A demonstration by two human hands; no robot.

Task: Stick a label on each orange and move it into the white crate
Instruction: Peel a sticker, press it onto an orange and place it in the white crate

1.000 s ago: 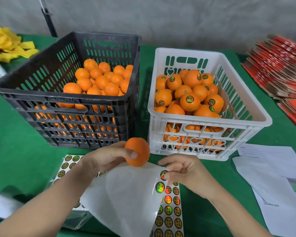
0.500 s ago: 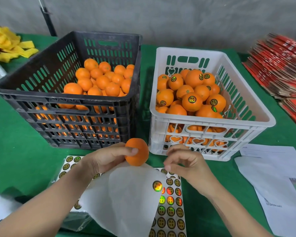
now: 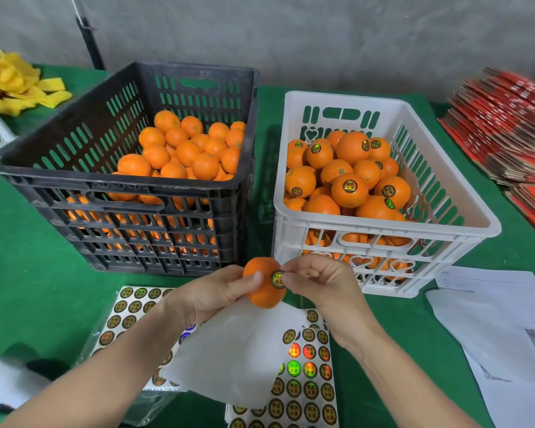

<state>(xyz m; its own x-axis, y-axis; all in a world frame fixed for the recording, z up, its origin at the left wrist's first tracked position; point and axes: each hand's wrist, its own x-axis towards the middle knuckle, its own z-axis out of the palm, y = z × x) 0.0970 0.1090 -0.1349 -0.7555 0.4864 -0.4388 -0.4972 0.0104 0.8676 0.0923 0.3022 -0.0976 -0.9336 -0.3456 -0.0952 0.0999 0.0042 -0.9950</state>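
Now the left hand [image 3: 210, 296] grips the orange [image 3: 261, 296] at centre; the right hand [image 3: 320, 284] pinches the label [image 3: 277, 278] onto its right face (hardly smoothed, I'd judge); the white crate [image 3: 322, 219] stands just beyond, nearer the right hand.

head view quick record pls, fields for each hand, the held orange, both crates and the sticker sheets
left hand: grips one loose orange in front of the crates
right hand: fingertips pinch a round holographic label against that orange
black slotted plastic crate: left side, plain oranges, no labels visible
white slotted plastic crate: right side, labelled oranges
label sheets: on the green table under the hands, partly covered by white backing paper
task state: held orange not yet in the white crate
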